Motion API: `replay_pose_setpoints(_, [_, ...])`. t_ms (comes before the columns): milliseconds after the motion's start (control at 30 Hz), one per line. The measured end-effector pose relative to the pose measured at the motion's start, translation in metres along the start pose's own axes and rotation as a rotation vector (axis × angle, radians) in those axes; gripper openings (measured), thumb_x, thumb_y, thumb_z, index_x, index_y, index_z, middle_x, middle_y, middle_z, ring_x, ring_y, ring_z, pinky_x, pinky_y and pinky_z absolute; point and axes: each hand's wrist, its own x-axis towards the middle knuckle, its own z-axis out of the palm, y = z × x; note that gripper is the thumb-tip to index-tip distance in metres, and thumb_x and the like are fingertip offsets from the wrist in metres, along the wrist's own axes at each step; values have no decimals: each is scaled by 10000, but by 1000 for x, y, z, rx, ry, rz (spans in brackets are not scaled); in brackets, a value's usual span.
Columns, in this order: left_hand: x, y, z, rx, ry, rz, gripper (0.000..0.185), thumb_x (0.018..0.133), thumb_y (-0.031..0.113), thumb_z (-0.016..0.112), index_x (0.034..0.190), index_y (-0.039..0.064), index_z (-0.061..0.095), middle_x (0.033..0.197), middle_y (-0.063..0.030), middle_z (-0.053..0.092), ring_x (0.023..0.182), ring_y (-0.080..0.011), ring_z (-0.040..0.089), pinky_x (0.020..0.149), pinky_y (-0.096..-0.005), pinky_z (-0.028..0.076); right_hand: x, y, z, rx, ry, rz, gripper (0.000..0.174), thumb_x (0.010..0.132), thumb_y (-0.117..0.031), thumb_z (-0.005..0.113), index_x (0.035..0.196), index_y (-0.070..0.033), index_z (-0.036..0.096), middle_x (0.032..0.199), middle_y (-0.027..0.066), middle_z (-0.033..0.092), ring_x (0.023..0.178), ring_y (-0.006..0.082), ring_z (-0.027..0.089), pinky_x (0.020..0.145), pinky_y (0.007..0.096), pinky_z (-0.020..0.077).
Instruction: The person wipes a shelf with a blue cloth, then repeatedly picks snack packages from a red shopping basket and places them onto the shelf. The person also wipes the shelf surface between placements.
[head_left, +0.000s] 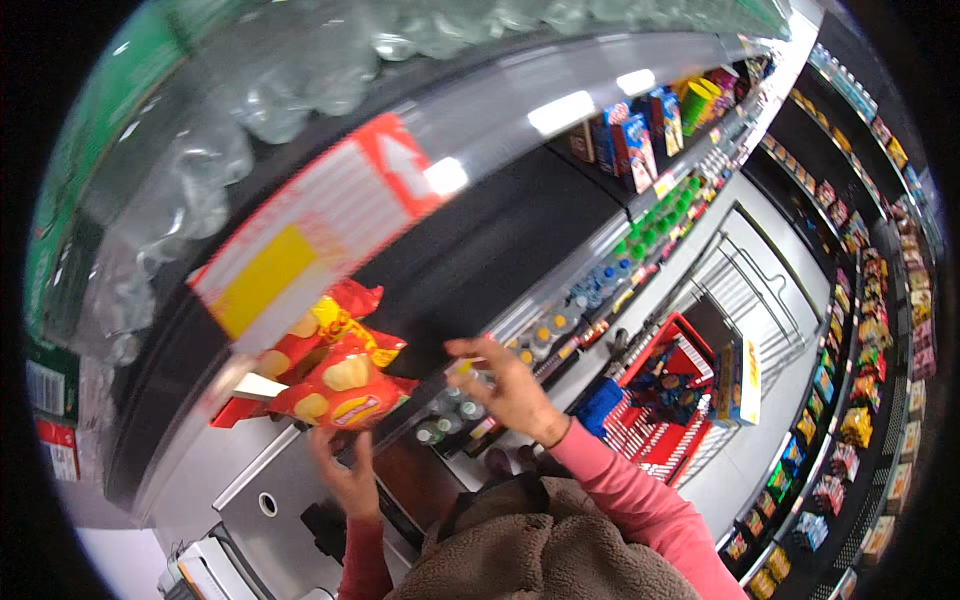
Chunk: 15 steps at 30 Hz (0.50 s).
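Observation:
Red and yellow crisp bags (349, 386) stand together at the left end of a black shelf (480, 225). My left hand (346, 480) is just below the front bag, thumb and fingers apart, its fingertips at the bag's lower edge. Whether they press on the bag is hard to tell. To the right of the bags, my right hand (514, 390) reaches over the shelf's front edge with its fingers spread and nothing in them. A large red and white price sign with a yellow patch (262, 281) hangs in front of the shelf above and partly covers the bags.
Plastic bottles (195, 180) fill the shelf above. Boxed snacks (634, 154) stand farther along; small bottles (600, 281) line the lower shelf. At the right are a red basket (690, 337) holding dark packets, a blue and yellow box (739, 382) and a wire cart (757, 277).

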Motion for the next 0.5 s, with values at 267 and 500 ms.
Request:
replay_pose_setpoints(267, [-52, 36, 26, -57, -189, 10, 294, 891, 48, 738, 1156, 30, 613, 1039, -80, 616, 855, -164, 576, 774, -302, 472, -178, 119, -137, -39, 499, 564, 359, 997, -174, 722, 1270, 24, 601, 1116, 115, 719, 1018, 171, 677, 852, 317, 566])
replay_pose_setpoints(500, [-117, 37, 143, -287, -1053, -205, 418, 909, 198, 803, 1242, 36, 611, 1046, -105, 697, 883, -179, 693, 747, -323, 562, -371, 190, -114, -830, 306, 881, 728, 748, -402, 905, 1250, 11, 578, 1091, 252, 679, 1021, 432, 661, 875, 503, 538])
